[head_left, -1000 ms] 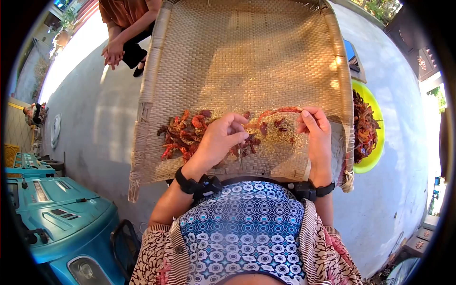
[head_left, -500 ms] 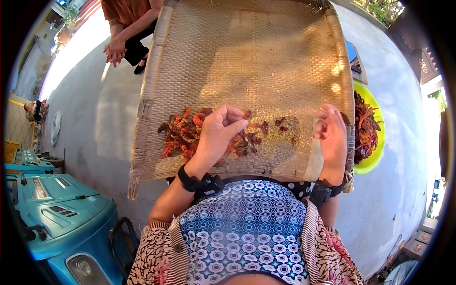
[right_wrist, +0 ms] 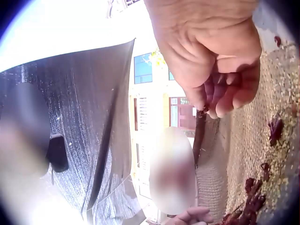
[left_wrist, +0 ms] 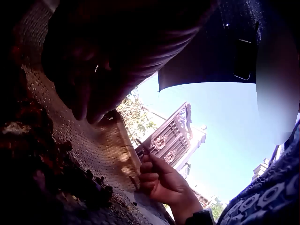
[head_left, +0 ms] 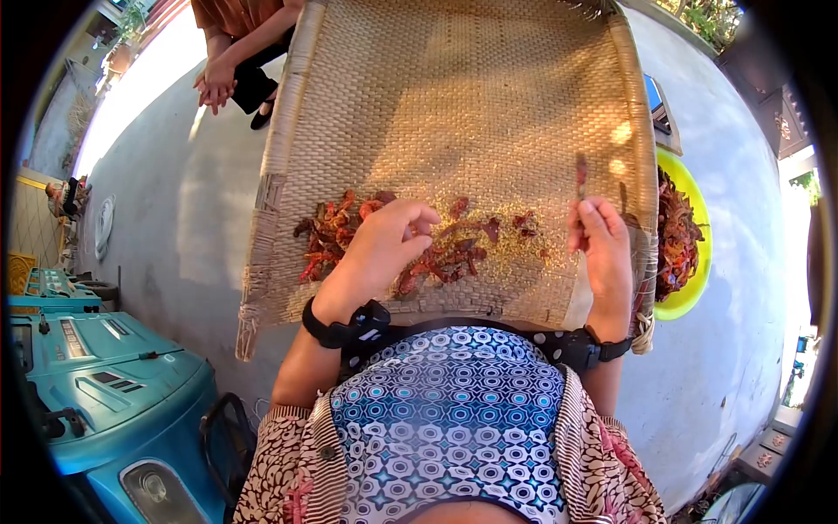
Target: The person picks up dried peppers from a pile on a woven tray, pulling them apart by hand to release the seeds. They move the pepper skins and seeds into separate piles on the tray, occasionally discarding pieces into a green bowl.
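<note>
My right hand (head_left: 602, 249) pinches a slender dried chili (head_left: 581, 170) between thumb and fingers, above the right side of a woven bamboo tray (head_left: 471, 113). The chili points away from me; in the right wrist view its dark red length (right_wrist: 200, 136) hangs from the fingertips. My left hand (head_left: 380, 249) is over a heap of dried red chilies (head_left: 327, 236), thumb and forefinger apart, with nothing seen between them. More chilies (head_left: 445, 258) lie beside it. Pale yellow seeds (head_left: 524, 253) are scattered between the hands, with a few dark chili pieces (head_left: 525, 224) among them.
Right of the tray stands a yellow-green basin (head_left: 698, 284) full of dried chilies (head_left: 676, 236). A person (head_left: 249, 44) with clasped hands is at the far left. A teal vehicle (head_left: 122, 375) stands at my left on the concrete floor (head_left: 175, 227).
The long red strip stretched between my hands is gone from there. My right hand has moved right and now holds a chili upright. My left hand has shifted slightly left, its thumb and forefinger parted.
</note>
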Available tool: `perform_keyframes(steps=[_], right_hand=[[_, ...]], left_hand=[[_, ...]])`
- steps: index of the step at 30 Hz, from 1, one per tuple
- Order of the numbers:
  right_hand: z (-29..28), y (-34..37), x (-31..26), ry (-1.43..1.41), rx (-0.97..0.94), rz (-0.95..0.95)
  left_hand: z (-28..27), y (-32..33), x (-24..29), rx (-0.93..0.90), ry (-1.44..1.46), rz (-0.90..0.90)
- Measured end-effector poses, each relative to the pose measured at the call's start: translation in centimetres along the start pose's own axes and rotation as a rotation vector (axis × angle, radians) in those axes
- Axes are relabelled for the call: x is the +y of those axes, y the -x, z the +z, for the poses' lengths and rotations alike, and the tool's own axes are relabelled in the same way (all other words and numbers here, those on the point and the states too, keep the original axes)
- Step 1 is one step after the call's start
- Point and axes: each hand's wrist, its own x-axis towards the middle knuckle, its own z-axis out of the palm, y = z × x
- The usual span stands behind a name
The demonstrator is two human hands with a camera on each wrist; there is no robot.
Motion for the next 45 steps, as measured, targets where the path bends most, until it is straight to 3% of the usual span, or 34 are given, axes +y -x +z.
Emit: perform_keyframes(steps=[2,4,6,9,13,15,18,19,25,27,29,31,34,35,38,39,42,45], right_hand=[[-2.7,-0.5,-0.8,-0.300,0.233,-0.144],[-6.7,-1.3,-0.7,-0.665,0.105,-0.287],[-7.1,-0.8,-1.5,-0.799,0.196,-0.209],[-4.9,-0.5,-0.3,-0.585,0.256,-0.157],[1.9,1.6,-0.2,0.041,-0.122,0.048],[4.1,1.8,-0.2,0.299,-0.398,0.150],[6.3,1.9,1.0,0.373,-0.471,0.018],[6.6,1.7,1.0,0.275,-0.506,0.144],[3.6,1.0,1.0,0.227,-0.274,0.081],[1.3,0.6,0.3,0.173,-0.082,0.013],[-1.3,0.1,0.3,0.034,0.188,-0.079],[-4.3,-0.4,-0.1,-0.242,0.286,-0.203],[-6.7,-0.6,-0.9,-0.737,0.313,-0.297],[-7.0,-0.2,-1.0,-0.762,0.291,-0.257],[-7.0,-0.2,0.9,-0.736,0.074,-0.205],[-5.1,0.1,0.7,-0.618,0.176,-0.180],[-1.2,0.4,1.2,-0.195,0.096,-0.100],[2.0,0.6,1.3,0.133,-0.165,0.030]], left_hand=[[0.0,0.6,-0.7,-0.073,-0.216,0.102],[0.6,1.0,-1.3,-0.045,-0.374,0.156],[1.1,1.0,-1.3,-0.055,-0.407,0.131],[1.0,0.9,-0.5,-0.075,-0.466,0.125],[1.3,0.5,-0.1,0.037,-0.470,0.302],[1.3,0.3,0.4,0.044,-0.480,0.338],[1.7,0.3,1.1,0.024,-0.406,0.259],[1.8,0.3,1.1,0.012,-0.384,0.241],[2.2,0.3,1.1,0.069,-0.299,0.131],[2.5,-0.1,0.0,0.037,-0.330,0.113],[2.9,-0.5,-0.5,0.033,-0.344,0.152],[3.5,-0.9,-1.0,0.025,-0.361,0.177],[4.0,-1.5,-1.3,-0.002,-0.390,0.150],[4.0,-1.6,-1.0,-0.018,-0.392,0.114],[4.2,-1.8,-0.8,-0.035,-0.394,0.084],[4.2,-1.8,-0.9,-0.036,-0.392,0.084],[4.1,-1.8,-0.7,-0.078,-0.395,0.099],[4.0,-1.7,-0.2,-0.043,-0.398,0.105]])
